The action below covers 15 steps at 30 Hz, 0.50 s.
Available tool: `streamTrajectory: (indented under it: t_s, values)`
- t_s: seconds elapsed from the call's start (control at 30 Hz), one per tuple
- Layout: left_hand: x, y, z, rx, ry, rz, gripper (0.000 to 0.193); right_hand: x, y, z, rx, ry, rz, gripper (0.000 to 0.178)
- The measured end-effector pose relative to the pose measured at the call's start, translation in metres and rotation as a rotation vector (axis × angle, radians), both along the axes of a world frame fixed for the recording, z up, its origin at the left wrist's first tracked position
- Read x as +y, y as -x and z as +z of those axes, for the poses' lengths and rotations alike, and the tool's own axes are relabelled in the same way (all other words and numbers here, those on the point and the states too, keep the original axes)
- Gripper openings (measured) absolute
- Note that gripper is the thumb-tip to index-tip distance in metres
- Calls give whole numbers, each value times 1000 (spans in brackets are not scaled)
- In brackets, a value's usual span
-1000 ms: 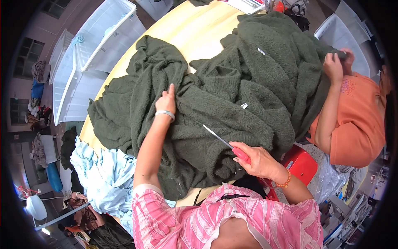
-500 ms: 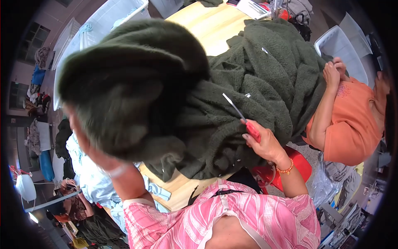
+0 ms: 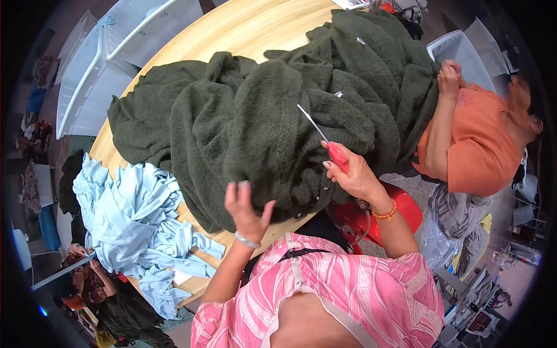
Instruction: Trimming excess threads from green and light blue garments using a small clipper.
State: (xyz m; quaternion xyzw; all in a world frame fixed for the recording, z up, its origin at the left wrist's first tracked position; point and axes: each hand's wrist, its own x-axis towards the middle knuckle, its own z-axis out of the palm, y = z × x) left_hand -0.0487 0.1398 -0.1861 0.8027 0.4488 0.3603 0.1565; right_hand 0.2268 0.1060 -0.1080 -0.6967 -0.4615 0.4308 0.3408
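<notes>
A big heap of dark green knit garments (image 3: 267,122) spreads across the wooden table (image 3: 191,40). My right hand (image 3: 361,184) is closed round the red handle of a pair of scissors (image 3: 337,158), whose narrow metal blade points away and to the left over the knit. At the heap's near edge my left hand (image 3: 246,213) is raised, fingers spread and slightly blurred, with nothing in it. Whether its fingertips touch the cloth I cannot tell. Small white labels (image 3: 339,94) show on the knitwear.
Light blue garments (image 3: 133,214) lie piled at the table's left edge. Translucent plastic bins (image 3: 87,104) stand beyond them. To the right sits a co-worker in an orange shirt (image 3: 481,145), arms against the heap, near a white bin (image 3: 461,55). A red stool (image 3: 400,214) is beside me.
The green knit my left hand held up at the left has come down onto the table, and that hand has let go. My right hand still holds the scissors.
</notes>
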Motion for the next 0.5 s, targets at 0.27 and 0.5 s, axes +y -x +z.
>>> streamTrajectory:
  t_s: [0.27, 0.5]
  values:
    - [59, -97, 17, 265, -185, -32, 72, -15, 4, 8, -13, -58, -11, 42]
    - [158, -60, 13, 191, 240, -84, 36, -26, 0, 7, -69, -61, -46, 43]
